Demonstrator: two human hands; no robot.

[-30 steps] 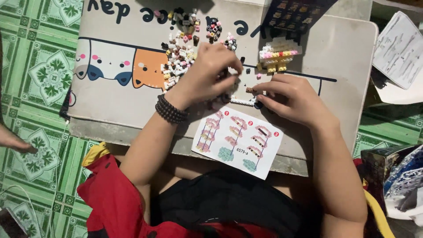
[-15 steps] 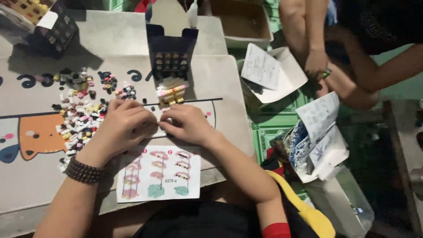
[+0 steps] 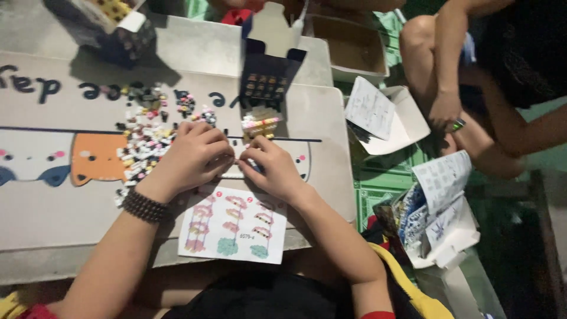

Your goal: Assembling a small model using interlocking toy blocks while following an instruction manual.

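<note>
Left hand (image 3: 192, 156) and right hand (image 3: 269, 168) together at centre frame, fingertips curled narrow and pinched on a small white brick piece (image 3: 236, 167) between them; piece mostly hidden, shape not clear
Beaded bracelet (image 3: 144, 205) on left wrist
Just below the hands, instruction sheet (image 3: 233, 231) with pink and green figures, flat on the grey table (image 3: 53, 212)
Left of the hands, scattered pile of tiny bricks (image 3: 144, 147)
Just above the right hand, small pink-and-yellow built model (image 3: 260, 124), dark box (image 3: 266, 80) upright behind it
Upper right of frame, another person's hand (image 3: 446, 109) near a folded leaflet (image 3: 372, 109)
</note>
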